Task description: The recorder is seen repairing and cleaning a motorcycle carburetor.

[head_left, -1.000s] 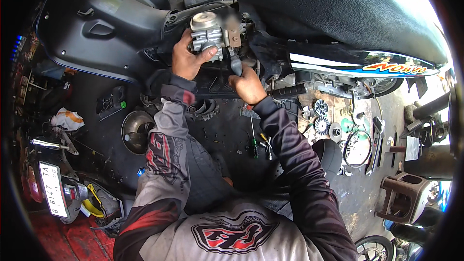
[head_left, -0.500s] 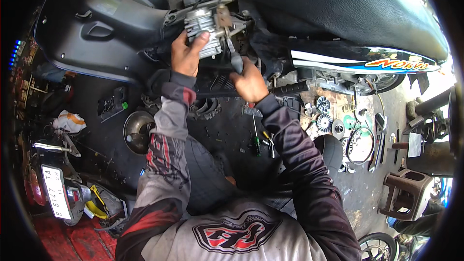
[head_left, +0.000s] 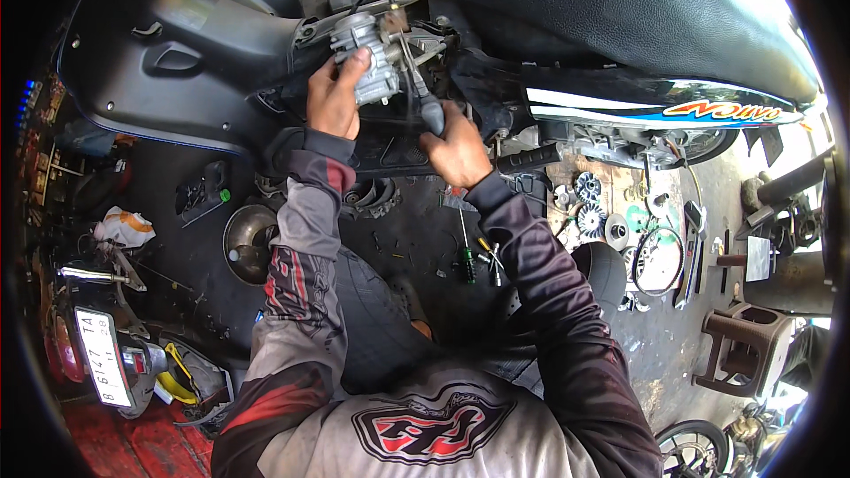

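My left hand [head_left: 333,104] is wrapped round a finned silver metal engine part [head_left: 379,81], thumb across its face. The part is held up over the opened middle of a black scooter [head_left: 212,44]. Closed round a tool's grey rounded handle [head_left: 431,113] is my right hand [head_left: 459,149]. The tool's metal shaft points up and away along the right side of the engine part. A brownish, slightly blurred piece shows near the shaft's far end; I cannot tell whether it belongs to the tool. Whether the shaft touches the engine part is also unclear.
Below my hands, a green-handled screwdriver [head_left: 469,264] lies on the dark floor. A round metal bowl [head_left: 232,252] stands left. Right are fan-like discs [head_left: 591,219], a black belt [head_left: 677,276] and a brown stool [head_left: 742,350]. The scooter's seat [head_left: 567,9] extends across the upper right.
The engine part in my left hand has shifted slightly left. The tool in my right hand has tilted a little, its far end moving left. Both grips are kept.
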The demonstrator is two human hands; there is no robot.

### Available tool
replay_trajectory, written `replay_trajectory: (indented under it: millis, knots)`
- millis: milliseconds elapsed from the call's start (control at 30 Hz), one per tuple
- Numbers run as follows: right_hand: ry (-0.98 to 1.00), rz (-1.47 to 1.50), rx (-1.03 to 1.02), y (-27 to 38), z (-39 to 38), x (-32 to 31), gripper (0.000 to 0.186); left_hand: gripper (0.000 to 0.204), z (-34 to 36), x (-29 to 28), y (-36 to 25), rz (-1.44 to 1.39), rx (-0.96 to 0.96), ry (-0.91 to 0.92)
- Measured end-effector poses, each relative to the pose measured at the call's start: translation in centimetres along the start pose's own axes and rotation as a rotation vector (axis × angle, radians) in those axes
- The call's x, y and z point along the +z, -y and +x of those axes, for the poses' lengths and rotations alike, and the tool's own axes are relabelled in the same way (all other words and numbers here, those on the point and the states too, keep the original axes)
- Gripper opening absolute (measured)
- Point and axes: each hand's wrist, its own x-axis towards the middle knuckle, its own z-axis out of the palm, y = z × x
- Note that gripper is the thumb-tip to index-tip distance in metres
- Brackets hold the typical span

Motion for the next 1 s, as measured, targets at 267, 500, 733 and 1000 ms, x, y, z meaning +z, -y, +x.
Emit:
replay_trajectory:
  millis: [267,500,733,1000]
  knots:
    - [0.094,0.163,0.115,-0.7,0.9,0.6,0.045,0.041,0.0,-0.8,0.9,0.269,0.112,0.052]
    - [0.076,0.022,0.105,-0.5,0.4,-0.2,0.043,0.042,0.6,-0.6,0.2,-0.27,-0.321,-0.053]
    - [0.054,0.22,0.097,-1.1,0.4,1.8,0.045,0.041,0.4,-0.8,1.3,-0.104,-0.047,-0.009]
    - [0.223,0.46,0.171,-0.9,0.5,0.9,0.029,0.048,0.8,-1.9,1.7,-0.194,-0.243,-0.05]
